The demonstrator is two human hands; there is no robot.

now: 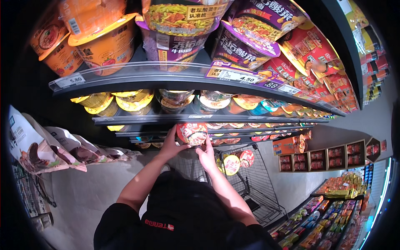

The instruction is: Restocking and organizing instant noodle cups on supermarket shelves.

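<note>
Between my two hands is a red instant-noodle cup [192, 134], its printed lid facing up towards me. My left hand [172, 144] grips its left side, thumb along the near edge. My right hand [206, 155] holds the opposite side, fingers around the lower right rim. The cup is just in front of a lower shelf edge [150, 134] lined with more noodle cups. Below and to the right of my right hand stands a wire shopping cart [259, 184], holding a yellow-lidded cup [231, 165] and a red-lidded cup [247, 158].
An upper shelf [150, 73] juts out overhead with orange noodle tubs [106, 47] and purple noodle tubs [175, 47]. White packaged bags [37, 147] hang at left. On the right are stacked cartons of red packs [318, 161] and a snack rack [322, 215].
</note>
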